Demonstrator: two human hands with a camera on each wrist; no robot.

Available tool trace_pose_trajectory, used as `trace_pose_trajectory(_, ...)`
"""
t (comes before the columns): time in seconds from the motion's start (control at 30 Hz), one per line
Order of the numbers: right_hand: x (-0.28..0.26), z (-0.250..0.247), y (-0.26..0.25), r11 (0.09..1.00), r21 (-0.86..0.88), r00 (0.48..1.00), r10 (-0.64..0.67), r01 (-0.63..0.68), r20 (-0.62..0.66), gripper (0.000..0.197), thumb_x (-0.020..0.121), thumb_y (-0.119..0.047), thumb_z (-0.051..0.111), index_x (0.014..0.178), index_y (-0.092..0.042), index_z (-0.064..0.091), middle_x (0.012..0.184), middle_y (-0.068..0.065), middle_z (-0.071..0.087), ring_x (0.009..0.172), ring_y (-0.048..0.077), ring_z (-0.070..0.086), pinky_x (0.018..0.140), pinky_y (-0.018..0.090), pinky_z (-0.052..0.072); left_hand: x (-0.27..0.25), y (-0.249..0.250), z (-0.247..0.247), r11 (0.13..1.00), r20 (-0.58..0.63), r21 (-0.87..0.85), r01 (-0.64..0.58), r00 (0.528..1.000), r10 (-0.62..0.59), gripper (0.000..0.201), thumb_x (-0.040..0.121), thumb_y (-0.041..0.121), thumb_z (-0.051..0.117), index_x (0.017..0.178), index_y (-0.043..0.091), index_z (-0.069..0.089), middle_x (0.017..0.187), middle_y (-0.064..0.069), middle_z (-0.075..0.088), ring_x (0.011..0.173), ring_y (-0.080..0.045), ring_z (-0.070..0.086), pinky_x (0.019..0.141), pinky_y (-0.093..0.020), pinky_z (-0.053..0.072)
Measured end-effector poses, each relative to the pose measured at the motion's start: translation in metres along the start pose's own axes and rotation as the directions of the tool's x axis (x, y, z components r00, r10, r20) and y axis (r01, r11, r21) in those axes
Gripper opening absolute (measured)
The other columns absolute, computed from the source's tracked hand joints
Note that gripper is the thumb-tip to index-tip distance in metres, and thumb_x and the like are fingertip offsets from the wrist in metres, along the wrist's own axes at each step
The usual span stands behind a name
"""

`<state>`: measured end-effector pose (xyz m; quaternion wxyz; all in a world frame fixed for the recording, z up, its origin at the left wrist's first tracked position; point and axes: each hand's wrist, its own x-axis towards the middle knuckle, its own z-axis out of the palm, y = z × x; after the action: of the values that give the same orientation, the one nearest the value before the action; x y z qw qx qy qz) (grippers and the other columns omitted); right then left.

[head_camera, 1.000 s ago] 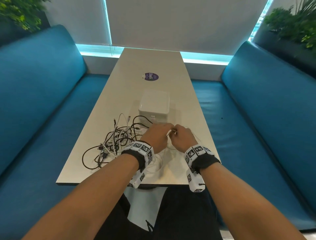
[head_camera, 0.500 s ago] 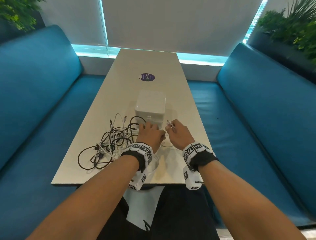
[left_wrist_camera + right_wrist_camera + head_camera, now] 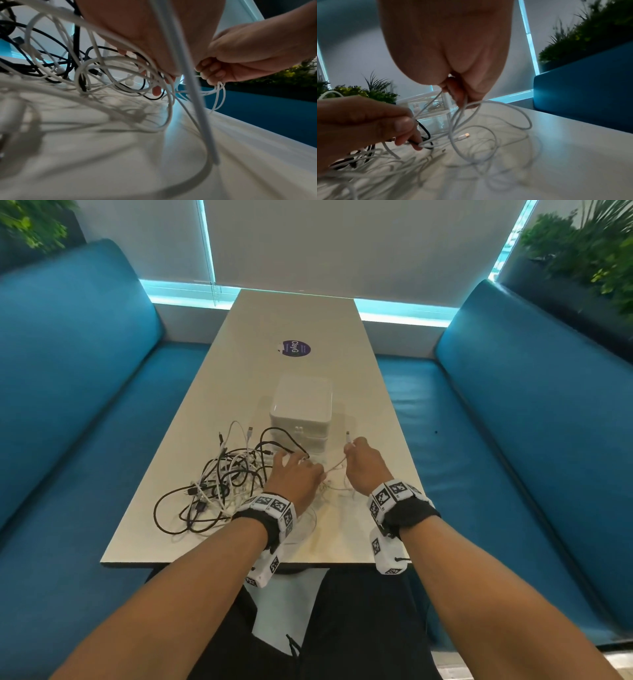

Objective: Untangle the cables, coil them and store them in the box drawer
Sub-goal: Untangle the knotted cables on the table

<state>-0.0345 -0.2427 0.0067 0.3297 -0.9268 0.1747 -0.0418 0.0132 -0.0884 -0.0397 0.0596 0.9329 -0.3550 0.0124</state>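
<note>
2 hands work a white cable (image 3: 337,464) on the table (image 3: 301,316), in front of the box (image 3: 301,412).

Right hand (image 3: 364,465) pinches the white cable near its plug, loops hanging below the fingers (image 3: 455,93). Left hand (image 3: 296,477), just beside it, has fingers curled into strands at the edge of the tangle (image 3: 219,477) of black and white cables; which strand it grips seems to be a black one, though blur hides it. Blue benches (image 3: 513,422) flank the table.

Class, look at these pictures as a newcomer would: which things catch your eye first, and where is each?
A tangle of black and white cables sprawls over the near left of the pale table. Just beyond it stands a white drawer box, and both hands work in front: the right hand pinches a white cable, the left hand rests in the heap.
</note>
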Motion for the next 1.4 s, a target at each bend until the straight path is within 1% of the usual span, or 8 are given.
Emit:
trace_pose_trajectory(0.13,-0.004,0.005,-0.007,0.998,0.041,0.995,-0.055,0.052,0.080,0.029,0.105,-0.029,0.038,0.106,-0.003,0.051,0.089,0.010,0.059,0.080,0.028,0.054,0.064,0.032,0.032,-0.002,0.008,0.004,0.999,0.025,0.007,-0.045,0.999,0.045,0.030,0.106,0.033,0.030,0.109,0.028,0.059,0.119,0.004,0.068,0.143,-0.023,0.032,0.114,-0.056,0.008)
trace_pose_trajectory(0.4,-0.006,0.010,-0.027,0.985,0.105,0.979,-0.149,0.135,0.139,0.026,0.107,-0.028,0.032,0.105,-0.012,0.052,0.100,0.003,0.049,0.085,0.017,0.049,0.061,0.019,0.031,-0.004,0.005,-0.002,0.999,0.031,-0.008,-0.046,0.998,0.046,0.038,0.107,0.036,0.027,0.126,0.025,0.059,0.132,0.005,0.062,0.146,-0.023,0.027,0.116,-0.056,0.010)
trace_pose_trajectory(0.57,-0.007,0.013,-0.034,0.968,0.191,0.973,-0.191,0.164,0.133,0.026,0.106,-0.030,0.035,0.097,-0.011,0.049,0.080,0.001,0.056,0.069,0.014,0.050,0.061,0.030,0.036,-0.006,0.004,-0.008,0.996,0.037,-0.082,-0.019,0.999,0.022,0.038,0.107,0.032,0.028,0.135,0.025,0.053,0.140,0.004,0.057,0.145,-0.023,0.027,0.116,-0.053,0.011)
trace_pose_trajectory(0.77,-0.006,0.016,-0.033,0.956,0.098,0.941,-0.291,0.278,0.171,0.022,0.104,-0.024,0.037,0.100,-0.009,0.053,0.092,0.011,0.065,0.083,0.025,0.059,0.073,0.037,0.044,-0.006,-0.005,-0.011,0.996,0.095,-0.090,-0.018,0.995,0.027,0.034,0.105,0.035,0.035,0.125,0.025,0.060,0.142,0.000,0.054,0.140,-0.028,0.035,0.115,-0.052,0.014)
trace_pose_trajectory(0.97,-0.004,0.006,-0.009,0.971,0.030,0.959,-0.240,0.238,0.151,0.018,0.103,-0.024,0.040,0.094,-0.019,0.055,0.078,-0.003,0.059,0.074,0.020,0.056,0.062,0.020,0.042,-0.010,-0.015,-0.004,0.999,0.084,-0.005,-0.043,0.996,0.043,0.021,0.103,0.033,0.042,0.103,0.032,0.063,0.113,0.011,0.067,0.131,-0.025,0.043,0.112,-0.054,0.018)
trace_pose_trajectory(1.03,-0.002,0.006,-0.011,0.973,0.117,0.968,-0.212,0.197,0.132,0.021,0.102,-0.027,0.039,0.095,-0.019,0.057,0.085,0.003,0.062,0.075,0.021,0.061,0.069,0.029,0.052,-0.010,-0.012,-0.002,0.998,0.084,0.013,-0.059,0.995,0.058,0.020,0.102,0.033,0.042,0.098,0.033,0.061,0.107,0.011,0.066,0.126,-0.025,0.046,0.110,-0.054,0.019)
trace_pose_trajectory(1.27,-0.008,0.020,-0.028,0.936,-0.010,0.922,-0.344,0.351,0.176,0.032,0.103,-0.032,0.044,0.083,-0.013,0.059,0.079,0.005,0.062,0.075,0.021,0.055,0.067,0.031,0.036,-0.009,-0.002,-0.003,0.989,0.113,0.092,-0.114,0.988,0.103,0.039,0.106,0.037,0.032,0.137,0.023,0.051,0.137,-0.001,0.057,0.135,-0.025,0.038,0.115,-0.053,0.014)
trace_pose_trajectory(1.4,-0.010,0.022,-0.021,0.932,-0.090,0.922,-0.327,0.351,0.207,0.033,0.103,-0.034,0.040,0.081,-0.015,0.056,0.083,0.008,0.065,0.077,0.024,0.056,0.070,0.034,0.040,-0.013,-0.007,-0.002,0.985,0.120,0.115,-0.132,0.986,0.118,0.035,0.105,0.040,0.033,0.126,0.028,0.059,0.129,0.002,0.061,0.128,-0.024,0.044,0.113,-0.053,0.018)
